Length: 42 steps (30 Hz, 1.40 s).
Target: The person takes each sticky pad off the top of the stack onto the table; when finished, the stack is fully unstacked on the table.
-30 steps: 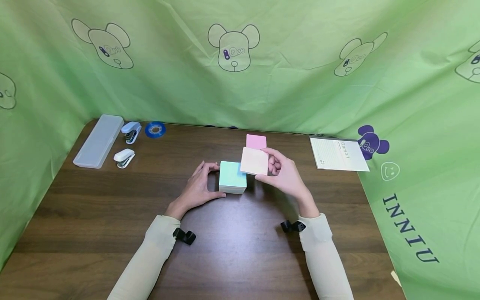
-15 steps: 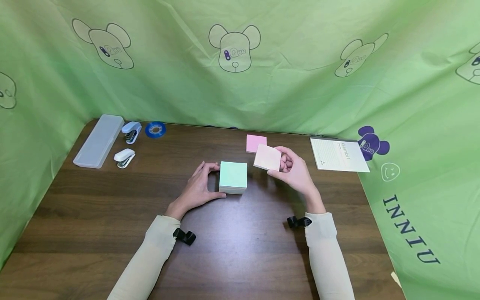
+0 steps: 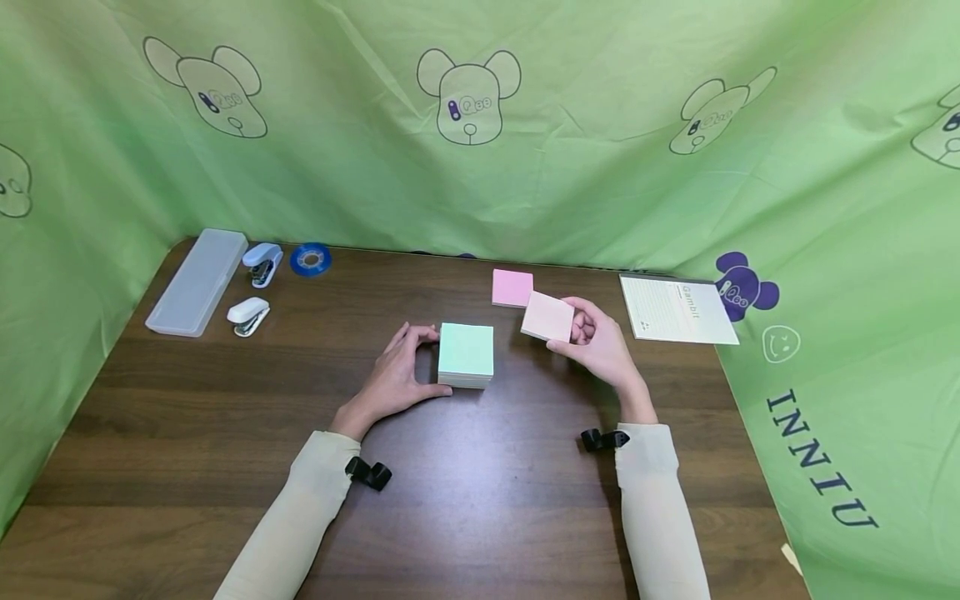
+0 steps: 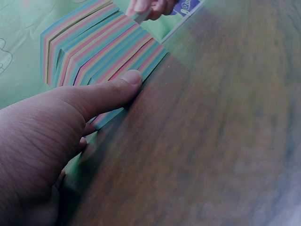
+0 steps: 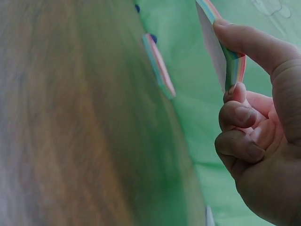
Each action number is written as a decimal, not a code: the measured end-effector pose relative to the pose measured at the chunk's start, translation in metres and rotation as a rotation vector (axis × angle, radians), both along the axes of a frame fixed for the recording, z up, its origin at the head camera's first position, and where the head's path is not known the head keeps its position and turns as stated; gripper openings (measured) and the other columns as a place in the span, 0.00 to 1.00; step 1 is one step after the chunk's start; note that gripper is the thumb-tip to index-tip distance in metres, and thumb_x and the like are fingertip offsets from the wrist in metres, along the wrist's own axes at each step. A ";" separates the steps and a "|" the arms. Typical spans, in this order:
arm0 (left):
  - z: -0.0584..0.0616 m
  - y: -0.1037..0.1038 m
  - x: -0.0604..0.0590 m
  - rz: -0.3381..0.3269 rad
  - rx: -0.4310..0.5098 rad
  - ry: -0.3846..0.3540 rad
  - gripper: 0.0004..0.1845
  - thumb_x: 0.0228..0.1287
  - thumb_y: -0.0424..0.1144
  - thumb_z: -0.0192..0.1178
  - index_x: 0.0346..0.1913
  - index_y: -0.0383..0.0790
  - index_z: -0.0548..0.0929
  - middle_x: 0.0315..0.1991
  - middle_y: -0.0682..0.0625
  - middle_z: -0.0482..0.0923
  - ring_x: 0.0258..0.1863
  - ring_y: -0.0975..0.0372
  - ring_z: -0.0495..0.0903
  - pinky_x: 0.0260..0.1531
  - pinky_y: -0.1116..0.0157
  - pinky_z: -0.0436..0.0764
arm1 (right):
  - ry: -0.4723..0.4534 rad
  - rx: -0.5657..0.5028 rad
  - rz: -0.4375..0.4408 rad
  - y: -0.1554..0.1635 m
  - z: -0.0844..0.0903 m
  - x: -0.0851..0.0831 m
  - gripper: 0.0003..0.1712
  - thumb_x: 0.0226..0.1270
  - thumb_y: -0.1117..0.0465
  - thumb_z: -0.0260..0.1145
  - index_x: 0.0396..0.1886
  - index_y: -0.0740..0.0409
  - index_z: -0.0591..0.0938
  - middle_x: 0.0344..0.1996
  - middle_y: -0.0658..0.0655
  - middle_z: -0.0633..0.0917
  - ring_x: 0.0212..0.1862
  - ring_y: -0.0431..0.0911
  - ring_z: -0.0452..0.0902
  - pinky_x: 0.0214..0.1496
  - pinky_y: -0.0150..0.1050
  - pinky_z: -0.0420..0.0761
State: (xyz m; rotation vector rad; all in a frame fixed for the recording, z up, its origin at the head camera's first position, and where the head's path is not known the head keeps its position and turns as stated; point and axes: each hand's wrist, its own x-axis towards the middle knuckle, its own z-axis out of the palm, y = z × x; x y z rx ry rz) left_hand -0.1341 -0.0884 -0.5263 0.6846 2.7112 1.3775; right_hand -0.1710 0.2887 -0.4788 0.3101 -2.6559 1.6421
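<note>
My left hand [image 3: 393, 375] holds the left side of a tall stack of sticky note pads [image 3: 466, 350], thumb along its near face and fingers at the far side. The top sheet is mint green; in the left wrist view the stack's edges [image 4: 101, 47] show many coloured layers. To the right, my right hand [image 3: 602, 346] pinches a pale pink sticky note pad [image 3: 547, 317] between thumb and fingers, raised over the table. Striped edges and a grey underside of this pad [image 5: 233, 70] appear in the right wrist view. A brighter pink pad [image 3: 512, 287] lies just behind it.
At the back left are a translucent pencil case [image 3: 198, 283], a blue stapler [image 3: 262, 264], a white stapler [image 3: 248, 316] and a blue tape roll [image 3: 311, 259]. A notebook [image 3: 675, 308] lies at the back right. Green curtain [image 3: 585, 183] borders the wooden table [image 3: 465, 517].
My right hand has carried the pale pink pad rightward, off the green-topped stack and away from the brighter pink pad, lowering it slightly at the end. My left hand has stayed put.
</note>
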 end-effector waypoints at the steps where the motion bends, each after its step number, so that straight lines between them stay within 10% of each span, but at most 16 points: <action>1: 0.000 0.000 0.000 0.000 0.000 0.001 0.48 0.50 0.41 0.91 0.68 0.34 0.70 0.70 0.38 0.79 0.81 0.47 0.70 0.91 0.51 0.45 | -0.005 0.006 -0.002 0.001 -0.002 -0.001 0.41 0.57 0.70 0.87 0.70 0.64 0.80 0.33 0.60 0.75 0.31 0.38 0.68 0.31 0.23 0.68; 23: 0.001 0.000 0.001 0.003 -0.011 -0.002 0.48 0.51 0.41 0.91 0.68 0.34 0.70 0.70 0.38 0.79 0.81 0.46 0.70 0.91 0.51 0.45 | -0.023 0.211 -0.102 0.018 -0.027 -0.006 0.41 0.57 0.63 0.89 0.69 0.65 0.80 0.33 0.55 0.76 0.28 0.34 0.69 0.30 0.27 0.68; 33: 0.001 0.001 0.001 0.005 -0.005 0.007 0.48 0.49 0.40 0.92 0.67 0.33 0.70 0.68 0.37 0.79 0.80 0.46 0.71 0.91 0.51 0.46 | 0.015 0.456 -0.095 0.018 -0.027 -0.008 0.44 0.59 0.54 0.86 0.71 0.66 0.79 0.35 0.55 0.79 0.34 0.47 0.72 0.37 0.40 0.69; 42: 0.003 0.001 0.001 0.008 -0.016 0.000 0.48 0.50 0.41 0.91 0.68 0.34 0.70 0.69 0.38 0.79 0.81 0.47 0.70 0.91 0.51 0.45 | 0.114 0.463 -0.136 0.018 -0.027 -0.008 0.46 0.61 0.56 0.84 0.75 0.65 0.75 0.31 0.56 0.81 0.31 0.50 0.75 0.35 0.44 0.72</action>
